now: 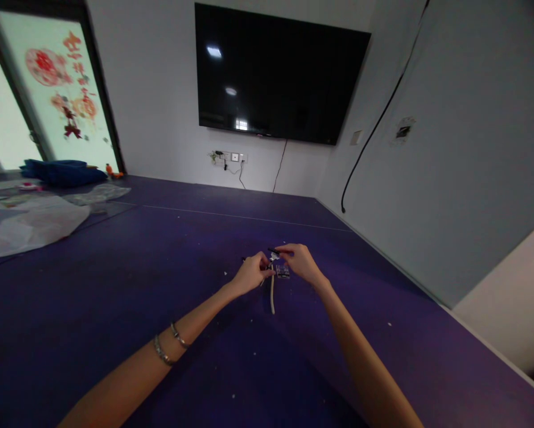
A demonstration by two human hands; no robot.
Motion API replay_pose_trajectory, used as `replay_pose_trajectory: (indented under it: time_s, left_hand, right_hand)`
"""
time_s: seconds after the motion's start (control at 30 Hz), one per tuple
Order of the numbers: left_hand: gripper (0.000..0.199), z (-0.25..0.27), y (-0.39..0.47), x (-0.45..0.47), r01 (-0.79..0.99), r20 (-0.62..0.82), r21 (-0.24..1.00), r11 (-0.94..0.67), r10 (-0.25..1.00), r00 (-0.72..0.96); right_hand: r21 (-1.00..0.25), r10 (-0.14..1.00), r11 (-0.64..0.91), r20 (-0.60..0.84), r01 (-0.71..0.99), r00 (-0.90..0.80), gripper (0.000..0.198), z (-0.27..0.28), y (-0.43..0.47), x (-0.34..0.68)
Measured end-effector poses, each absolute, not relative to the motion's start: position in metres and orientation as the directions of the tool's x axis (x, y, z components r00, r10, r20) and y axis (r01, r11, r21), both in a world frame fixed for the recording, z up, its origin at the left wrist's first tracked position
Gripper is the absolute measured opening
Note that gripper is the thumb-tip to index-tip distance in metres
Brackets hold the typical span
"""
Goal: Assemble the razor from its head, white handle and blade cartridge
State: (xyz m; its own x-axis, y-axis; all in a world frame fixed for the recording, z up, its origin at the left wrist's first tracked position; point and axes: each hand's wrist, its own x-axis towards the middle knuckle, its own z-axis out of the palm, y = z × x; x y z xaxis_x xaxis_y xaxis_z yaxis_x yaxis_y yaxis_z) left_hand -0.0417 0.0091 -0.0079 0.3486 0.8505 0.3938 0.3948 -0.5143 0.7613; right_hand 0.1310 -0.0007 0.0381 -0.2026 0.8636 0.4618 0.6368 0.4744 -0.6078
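Above the purple floor my left hand and my right hand meet, both closed in a pinch. The right fingers hold a thin black piece, with a small whitish bit just under it. Something dark and shiny is between the left fingers, too small to make out; a dark tip sticks out behind that hand. A pale cord-like strip runs down from beside the left fingertips. Between the hands, below the right fingers, is a small dark patterned piece.
Purple flooring with small white scraps spreads around. White plastic sheeting and a blue cloth bundle lie at the left. A television hangs ahead above a socket strip. A black cable dangles along the right wall.
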Motion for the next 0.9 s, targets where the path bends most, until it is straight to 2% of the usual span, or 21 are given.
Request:
replay_pose_trajectory:
  time_s: [0.17, 0.9]
  left_hand:
    - [0.027, -0.011, 0.008, -0.04, 0.409, 0.447, 0.747, -0.524, 0.851, 0.276]
    - [0.025, -0.01, 0.007, -0.038, 0.399, 0.432, 0.781, -0.481, 0.877, 0.211]
  right_hand:
    - [-0.505, 0.794, 0.57, 0.54, 0.648, -0.279, 0.03, 0.05, -0.009, 0.123]
    - [-0.48, 0.766, 0.605, 0.569, 0.636, -0.299, 0.031, 0.052, -0.013, 0.121]
